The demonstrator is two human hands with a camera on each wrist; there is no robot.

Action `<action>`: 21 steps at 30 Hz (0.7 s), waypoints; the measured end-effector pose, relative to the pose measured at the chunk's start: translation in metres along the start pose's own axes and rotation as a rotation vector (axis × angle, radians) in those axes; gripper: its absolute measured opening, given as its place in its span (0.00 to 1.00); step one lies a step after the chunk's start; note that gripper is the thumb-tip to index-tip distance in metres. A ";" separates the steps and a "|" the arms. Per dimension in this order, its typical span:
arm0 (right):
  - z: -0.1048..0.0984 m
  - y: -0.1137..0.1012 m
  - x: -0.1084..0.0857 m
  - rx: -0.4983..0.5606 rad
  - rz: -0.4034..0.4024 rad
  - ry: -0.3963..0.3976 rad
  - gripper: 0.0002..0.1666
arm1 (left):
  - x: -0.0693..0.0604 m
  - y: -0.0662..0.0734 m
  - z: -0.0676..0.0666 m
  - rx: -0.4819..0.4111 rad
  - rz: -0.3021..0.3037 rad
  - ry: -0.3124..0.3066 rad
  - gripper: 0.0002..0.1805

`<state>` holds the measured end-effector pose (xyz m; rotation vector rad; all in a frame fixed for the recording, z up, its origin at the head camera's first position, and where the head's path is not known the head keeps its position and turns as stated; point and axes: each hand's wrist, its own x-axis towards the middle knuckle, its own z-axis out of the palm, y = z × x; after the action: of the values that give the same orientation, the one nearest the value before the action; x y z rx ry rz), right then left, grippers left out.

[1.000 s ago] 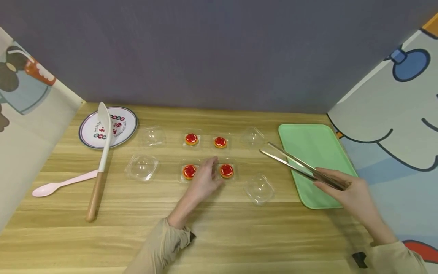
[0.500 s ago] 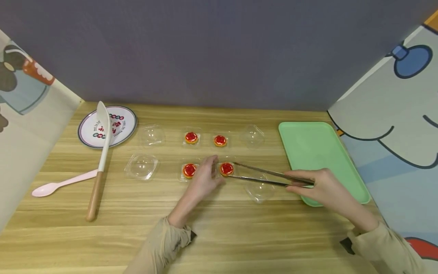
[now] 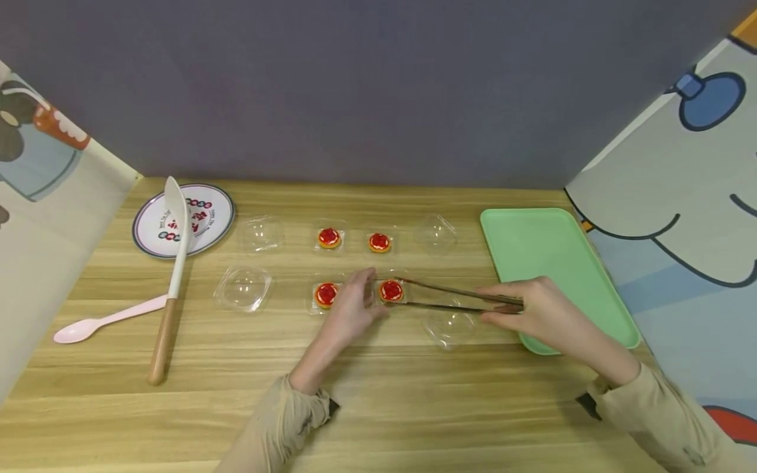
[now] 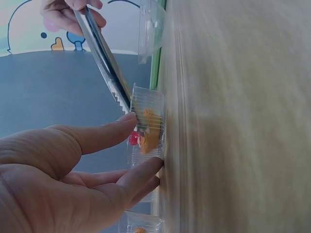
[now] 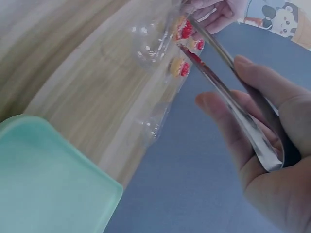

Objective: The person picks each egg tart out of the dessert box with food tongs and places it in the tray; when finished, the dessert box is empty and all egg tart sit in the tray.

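In the head view, my right hand (image 3: pixel 535 309) grips metal tongs (image 3: pixel 449 290), whose two tips lie on either side of a red-topped tart (image 3: pixel 391 290). That tart sits in the base of a clear plastic box. My left hand (image 3: pixel 350 309) pinches the left edge of this box between thumb and fingers, as the left wrist view shows at the clear box (image 4: pixel 146 97). Another tart (image 3: pixel 326 295) is just left of my left hand, and two more tarts (image 3: pixel 329 238) (image 3: pixel 379 243) sit in clear boxes behind. Whether the tongs touch the tart, I cannot tell.
A green tray (image 3: pixel 550 263) lies at the right. Clear lids (image 3: pixel 244 289) stand open beside the boxes. At the left are a patterned plate (image 3: pixel 215 220), a long white spoon with a wooden handle (image 3: pixel 163 341) across it, and a pink spoon (image 3: pixel 79 330).
My right hand has moved left from over the tray, bringing the tong tips from the right of the lids to around the front right tart. My left hand has stayed in place.
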<state>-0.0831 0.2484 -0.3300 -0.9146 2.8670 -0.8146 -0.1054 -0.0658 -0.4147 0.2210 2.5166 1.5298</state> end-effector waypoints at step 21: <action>0.002 -0.011 0.009 0.006 0.065 -0.074 0.23 | 0.000 -0.001 0.000 0.034 0.009 0.000 0.44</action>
<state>-0.0841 0.2346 -0.3252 -0.8276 2.8131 -0.7671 -0.1058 -0.0662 -0.4158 0.2369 2.5469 1.4911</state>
